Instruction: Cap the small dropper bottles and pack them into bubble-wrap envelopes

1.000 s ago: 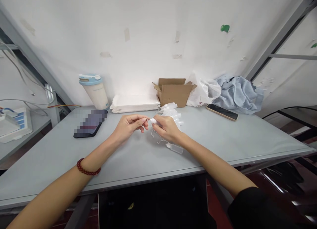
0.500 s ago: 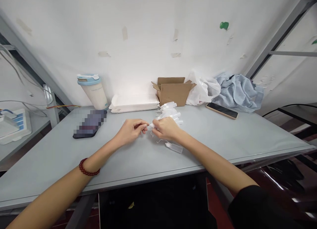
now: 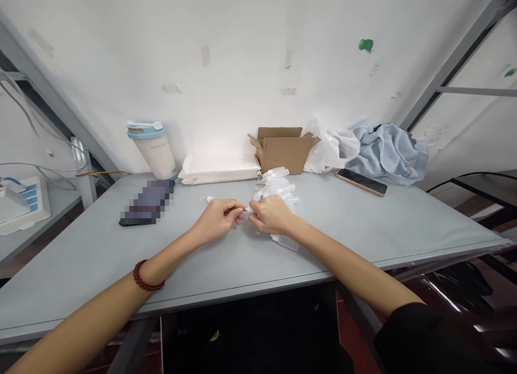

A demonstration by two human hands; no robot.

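Near the middle of the desk, my left hand (image 3: 218,219) and my right hand (image 3: 271,213) almost meet. The right one is closed around a small white dropper bottle (image 3: 247,209); only its nozzle end shows, the body being hidden in the fist. At that nozzle, the left thumb and forefinger are pinched together, but what sits between them is too small to tell. Under the right wrist lies another translucent squeeze bottle (image 3: 286,242). Just behind the right hand is a heap of similar bottles (image 3: 278,181). A white cap with a thin loop (image 3: 207,200) shows behind the left hand.
Along the wall stand a cup with a blue lid (image 3: 153,150), a stack of white flat packs (image 3: 220,169), an open cardboard box (image 3: 285,153), a white plastic bag (image 3: 333,147) and a light blue cloth (image 3: 388,153). A phone (image 3: 361,181) and a blurred-out dark item (image 3: 147,202) lie on the desk (image 3: 194,271).
Both hands have shifted slightly, staying together at the nozzle. The left hand is a little lower and to the right, so the looped cap behind it shows more.
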